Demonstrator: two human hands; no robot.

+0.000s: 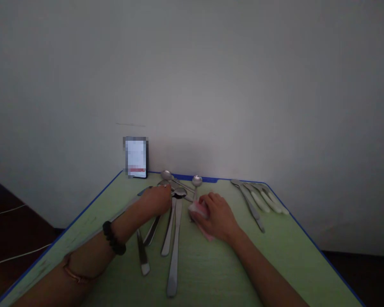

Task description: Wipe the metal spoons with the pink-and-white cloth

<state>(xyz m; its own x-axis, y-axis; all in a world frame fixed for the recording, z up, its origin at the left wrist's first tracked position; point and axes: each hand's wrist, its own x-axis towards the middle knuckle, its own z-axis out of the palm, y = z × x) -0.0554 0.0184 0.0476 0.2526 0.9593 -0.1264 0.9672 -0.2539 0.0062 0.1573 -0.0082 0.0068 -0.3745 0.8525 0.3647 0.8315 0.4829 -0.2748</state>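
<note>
My left hand (156,199) is closed over the cutlery pile at the table's back left; what its fingers hold, if anything, is hidden. Several metal handles, one of them a long knife handle (173,264), fan toward me beneath and beside it. A spoon bowl (180,193) lies just right of its fingers. My right hand (218,215) is closed on a pink and white cloth (200,209) resting on the table. Behind the cloth, a round spoon (196,181) points its bowl toward the wall, and another spoon (166,175) lies farther left.
The green table (208,273) has a blue edge and meets a grey wall. A lit phone (136,157) leans upright at the back left. On the right lie a metal knife (254,213) and several white-handled utensils (260,201). Pale cables cross the dark floor at left.
</note>
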